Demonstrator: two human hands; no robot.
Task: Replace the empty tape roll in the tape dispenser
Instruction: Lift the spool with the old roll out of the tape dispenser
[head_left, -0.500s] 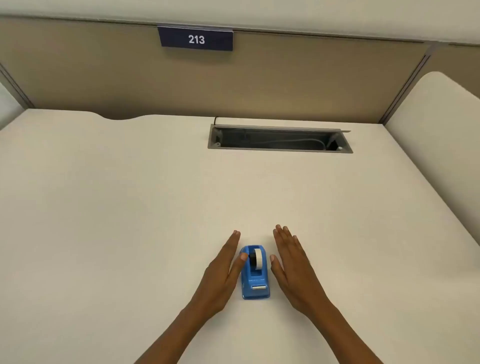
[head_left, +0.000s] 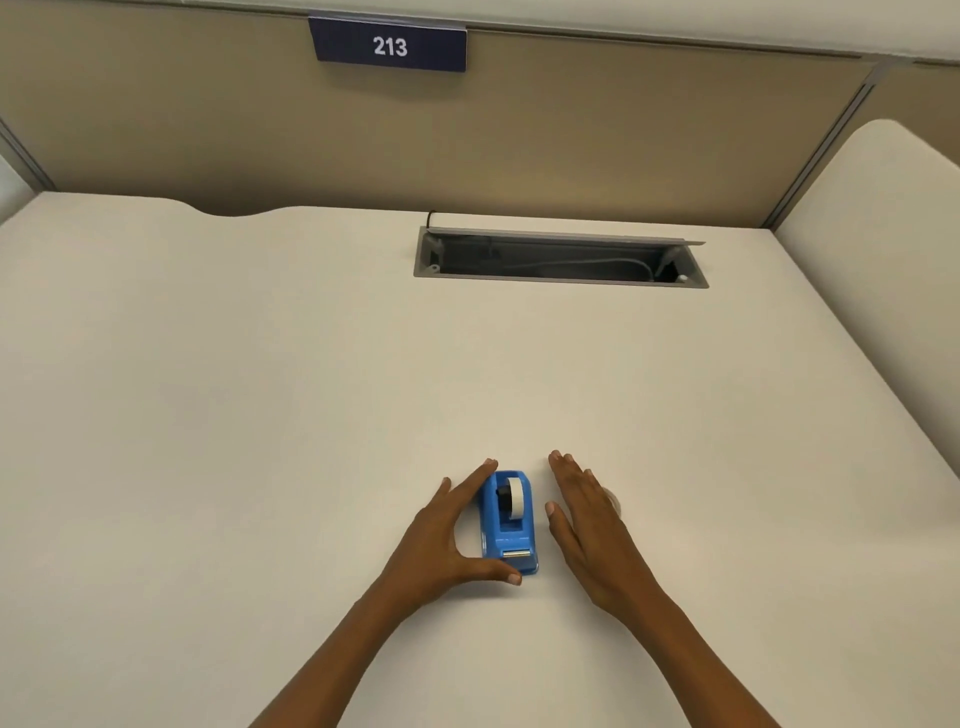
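Observation:
A small blue tape dispenser (head_left: 506, 525) stands on the white desk (head_left: 260, 415), holding a roll with a white rim on a black hub (head_left: 511, 498). My left hand (head_left: 447, 540) spans the dispenser's left side, fingertips at its far end and thumb at its near front corner. My right hand (head_left: 584, 519) lies flat with fingers together just right of the dispenser, not touching it. A clear round object (head_left: 614, 501), possibly a tape roll, peeks out from under the right hand's far edge; most of it is hidden.
An open grey cable tray (head_left: 561, 257) is sunk into the desk at the back. A tan partition with a sign reading 213 (head_left: 388, 47) stands behind it. A second white desk (head_left: 883, 249) adjoins on the right.
My left thumb has swung from the dispenser's side to its near front corner, so the hand now clasps it. The dispenser has turned slightly. My right hand has shifted a little to the right.

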